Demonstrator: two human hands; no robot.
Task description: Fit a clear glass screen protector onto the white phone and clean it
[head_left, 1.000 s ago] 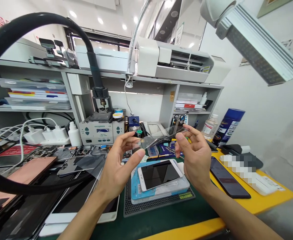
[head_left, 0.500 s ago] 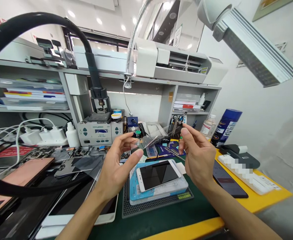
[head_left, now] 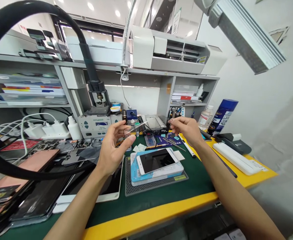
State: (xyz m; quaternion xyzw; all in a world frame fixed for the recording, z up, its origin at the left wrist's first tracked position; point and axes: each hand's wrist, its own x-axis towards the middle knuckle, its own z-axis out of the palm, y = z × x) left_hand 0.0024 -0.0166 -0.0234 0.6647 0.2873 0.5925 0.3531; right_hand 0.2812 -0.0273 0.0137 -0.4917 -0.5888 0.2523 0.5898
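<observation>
My left hand (head_left: 115,146) is raised over the bench and pinches one end of a thin clear glass sheet (head_left: 136,127) between thumb and fingers. My right hand (head_left: 185,128) reaches forward over the back of the mat, fingers curled together; what they hold I cannot make out, and metal tweezers (head_left: 174,143) lie just below it. Under both hands a white phone (head_left: 156,160) lies screen up on a blue and white holder (head_left: 158,173), which sits on a dark grid mat (head_left: 153,186).
A soldering station (head_left: 96,123) and a black hose (head_left: 36,20) stand at the back left. Phones and panels (head_left: 31,166) crowd the left side. A blue spray can (head_left: 222,115), a bottle (head_left: 206,121) and a white keyboard (head_left: 237,161) sit at right. A lamp (head_left: 246,33) hangs above.
My right hand has let go of the clear sheet and moved forward and away. The left hand alone keeps the sheet. The camera has tilted down and pulled back.
</observation>
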